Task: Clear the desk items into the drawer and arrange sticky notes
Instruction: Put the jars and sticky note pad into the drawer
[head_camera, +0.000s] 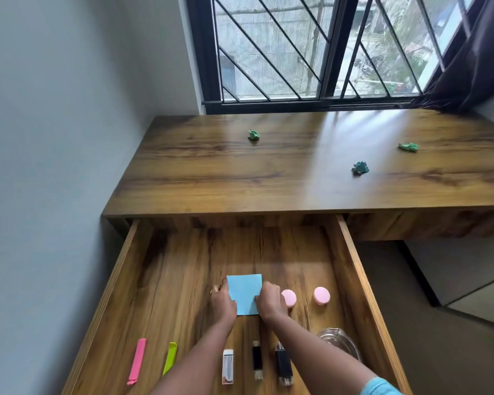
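A light blue sticky-note pad (245,292) lies on the floor of the open wooden drawer (350,252). My left hand (224,302) grips its left edge and my right hand (270,302) its right edge. In the drawer also lie two pink round erasers (289,297) (322,295), a pink strip (137,360), a green strip (169,357), a white eraser (228,366), two black items (257,359) (283,363) and a clear glass dish (340,343). Three crumpled green paper balls (253,135) (360,168) (408,146) sit on the desk top (268,178).
A barred window (311,47) stands behind the desk, with a dark curtain (474,61) at the right. A grey wall (54,138) runs along the left. To the right of the drawer is floor and a pale cabinet (468,275).
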